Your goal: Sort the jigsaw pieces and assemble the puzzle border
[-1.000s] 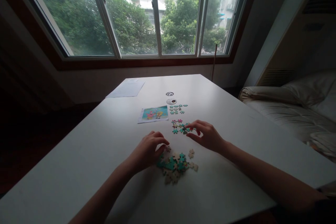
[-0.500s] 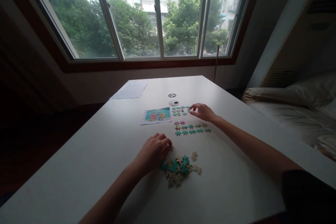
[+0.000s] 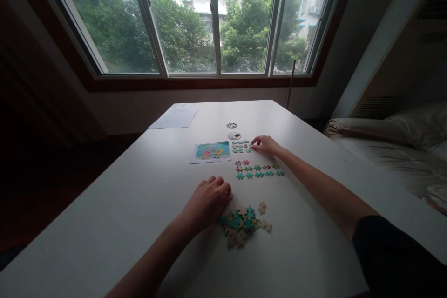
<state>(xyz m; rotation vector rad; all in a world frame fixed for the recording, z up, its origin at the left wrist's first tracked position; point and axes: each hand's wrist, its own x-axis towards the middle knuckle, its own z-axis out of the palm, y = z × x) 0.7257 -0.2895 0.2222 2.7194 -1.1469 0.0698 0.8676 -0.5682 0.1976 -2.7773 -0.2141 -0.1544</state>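
Jigsaw pieces (image 3: 259, 174) lie on a white table (image 3: 104, 205), in 2 groups of short rows and, closer to the viewer, 1 loose pile (image 3: 241, 224). The nearer group has 2 pieces in its far row and 5 in each of the other 2, mostly turquoise with some pink and yellow. The pile mixes turquoise faces with bare beige backs; a few beige pieces sit at its right edge.

The right hand (image 3: 266, 145) reaches to the right end of the farther group, thumb and forefinger close together at the pieces; whether they pinch 1, I cannot tell. The left hand (image 3: 212, 199) rests at the pile's far left, fingers curled down, a piece partly showing at the fingertips; its grip cannot be made out.

Left of the farther group, just beside it, lies a picture card (image 3: 212, 152) with pink and yellow cartoon figures. Beyond are 2 round discs (image 3: 232, 136) and a window (image 3: 185, 32) showing trees.
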